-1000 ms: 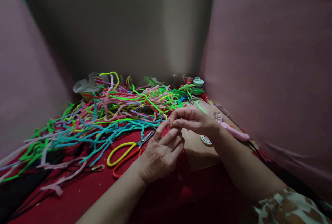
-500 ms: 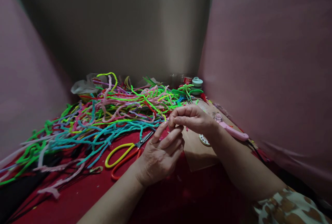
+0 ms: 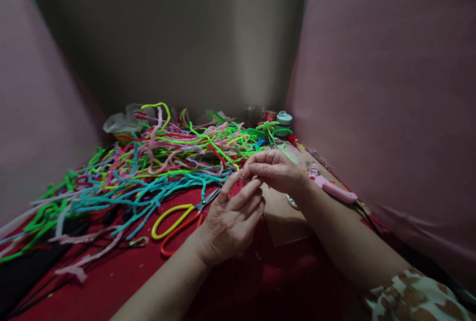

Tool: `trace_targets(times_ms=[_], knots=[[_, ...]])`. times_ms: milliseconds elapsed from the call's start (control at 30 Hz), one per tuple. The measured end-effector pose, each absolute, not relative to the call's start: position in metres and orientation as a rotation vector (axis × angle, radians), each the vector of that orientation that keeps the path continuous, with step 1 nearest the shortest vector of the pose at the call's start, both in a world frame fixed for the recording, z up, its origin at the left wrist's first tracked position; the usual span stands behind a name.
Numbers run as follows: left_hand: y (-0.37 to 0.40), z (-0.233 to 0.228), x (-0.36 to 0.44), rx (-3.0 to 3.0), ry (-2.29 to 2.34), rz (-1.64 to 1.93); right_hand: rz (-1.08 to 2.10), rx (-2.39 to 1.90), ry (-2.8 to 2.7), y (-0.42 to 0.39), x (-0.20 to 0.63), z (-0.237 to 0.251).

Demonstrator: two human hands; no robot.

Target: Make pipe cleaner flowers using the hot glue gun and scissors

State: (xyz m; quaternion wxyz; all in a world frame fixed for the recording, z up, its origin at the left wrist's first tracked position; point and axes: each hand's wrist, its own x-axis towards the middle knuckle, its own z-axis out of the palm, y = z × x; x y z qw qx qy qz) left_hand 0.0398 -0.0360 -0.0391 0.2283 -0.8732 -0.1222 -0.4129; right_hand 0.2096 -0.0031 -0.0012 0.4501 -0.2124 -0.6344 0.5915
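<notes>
1. Fingertips of both hands meet over the middle of the desk [image 3: 111,281], which is covered in red cloth. The left hand [image 3: 232,222] comes up from 7 o'clock, the right hand [image 3: 275,170] reaches in from 4 o'clock.
2. Between them sits a tiny piece [image 3: 242,178], too small to name. It looks pinched by the right thumb and forefinger, which are curled nearly closed, with the left forefinger and thumb touching it from below. The left hand's other fingers are loosely bent and hold nothing visible.
3. The piece lies at 12 o'clock from the left hand and at 9 o'clock from the right, so the right hand has the firmer hold. Its long axis cannot be made out.
4. Scissors [image 3: 182,219] with yellow and orange handles lie at 9 o'clock from the left hand, just beside it, blades pointing toward the fingertips.
5. A heap of coloured pipe cleaners [image 3: 156,167] spreads from 10 to 12 o'clock, near the hands.
6. A pink tool [image 3: 334,189] lies at 3 o'clock, beyond the right wrist, beside a brown card [image 3: 286,222].
</notes>
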Motion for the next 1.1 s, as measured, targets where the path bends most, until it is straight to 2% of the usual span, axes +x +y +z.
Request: trace_targets(times_ms=[133, 300, 500, 733, 1100], knots=[[-0.038, -0.036, 0.040, -2.438, -0.306, -1.141, 1.387, -0.501, -1.516, -0.002, 0.206, 0.000], [-0.038, -0.036, 0.042, -2.570, -0.231, -1.049, 1.152, -0.485, -1.150, 0.012, 0.210, 0.005], [-0.037, -0.042, 0.045, -2.609, -0.280, -1.031, 1.116, -0.510, -0.878, 0.024, 0.224, 0.008], [-0.039, -0.041, 0.047, -2.571, -0.338, -0.971, 0.968, -0.540, -0.851, 0.028, 0.230, 0.004], [-0.035, -0.041, 0.049, -2.545, -0.602, -1.007, 0.931, -0.517, -0.868, 0.028, 0.229, 0.005]])
